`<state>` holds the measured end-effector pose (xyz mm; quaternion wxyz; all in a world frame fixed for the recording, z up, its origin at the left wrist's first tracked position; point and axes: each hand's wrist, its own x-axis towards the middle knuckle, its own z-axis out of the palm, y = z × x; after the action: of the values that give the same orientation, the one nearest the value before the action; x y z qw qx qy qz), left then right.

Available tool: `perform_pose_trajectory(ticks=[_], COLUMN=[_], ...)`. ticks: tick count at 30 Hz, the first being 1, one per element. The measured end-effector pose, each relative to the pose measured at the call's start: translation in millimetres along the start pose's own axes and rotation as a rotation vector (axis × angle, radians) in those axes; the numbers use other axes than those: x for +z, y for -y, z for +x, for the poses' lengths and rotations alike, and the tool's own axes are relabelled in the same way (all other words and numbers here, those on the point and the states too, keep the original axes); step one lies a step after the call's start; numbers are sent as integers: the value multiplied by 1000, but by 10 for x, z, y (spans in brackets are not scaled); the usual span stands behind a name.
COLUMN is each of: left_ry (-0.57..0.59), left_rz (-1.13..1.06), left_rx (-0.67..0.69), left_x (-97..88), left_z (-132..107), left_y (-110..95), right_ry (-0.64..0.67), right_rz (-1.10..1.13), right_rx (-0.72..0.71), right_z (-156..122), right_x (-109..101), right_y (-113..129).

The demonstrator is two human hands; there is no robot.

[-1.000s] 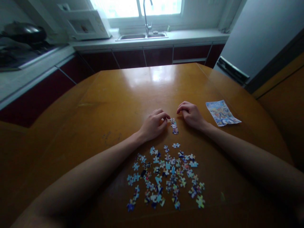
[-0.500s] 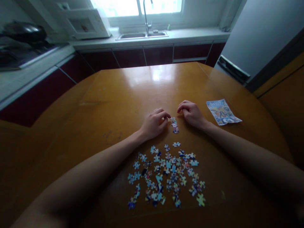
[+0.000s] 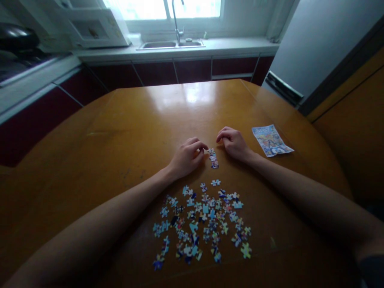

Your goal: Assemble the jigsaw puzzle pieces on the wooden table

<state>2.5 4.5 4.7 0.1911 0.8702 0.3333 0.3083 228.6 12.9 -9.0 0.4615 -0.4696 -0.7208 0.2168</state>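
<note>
A short strip of joined jigsaw pieces [image 3: 213, 158] lies on the wooden table between my two hands. My left hand [image 3: 188, 155] rests to the strip's left, its index fingertip at the strip's upper end and a gap showing between finger and thumb. On the other side, my right hand [image 3: 232, 142] lies on the table with its fingers curled in loosely; I see nothing in them. Nearer to me, a single loose piece [image 3: 215, 183] sits just above a spread of many jigsaw pieces [image 3: 205, 209], mostly blue, white and yellow.
A creased picture sheet [image 3: 271, 140] lies to the right of my right hand. The round-edged table [image 3: 135, 116] reaches toward a counter with a sink [image 3: 159, 45] and a microwave [image 3: 93, 30]. A fridge [image 3: 318, 44] stands at the right.
The whole view has shifted, so everything sits slightly farther left. Both hands keep nearly the same pose beside the strip, and the pieces look unmoved on the table.
</note>
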Motion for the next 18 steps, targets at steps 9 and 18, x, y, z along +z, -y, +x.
perform_pose_trajectory(ticks=[9, 18], left_ry=[8, 19], left_rz=[0, 10], left_rx=[-18, -23], left_x=[-21, -9], left_z=[9, 0], left_y=[17, 52], right_ry=[3, 5], right_rz=[-2, 11], right_rx=[19, 10], right_z=[22, 29], right_x=[10, 17], right_y=[17, 1])
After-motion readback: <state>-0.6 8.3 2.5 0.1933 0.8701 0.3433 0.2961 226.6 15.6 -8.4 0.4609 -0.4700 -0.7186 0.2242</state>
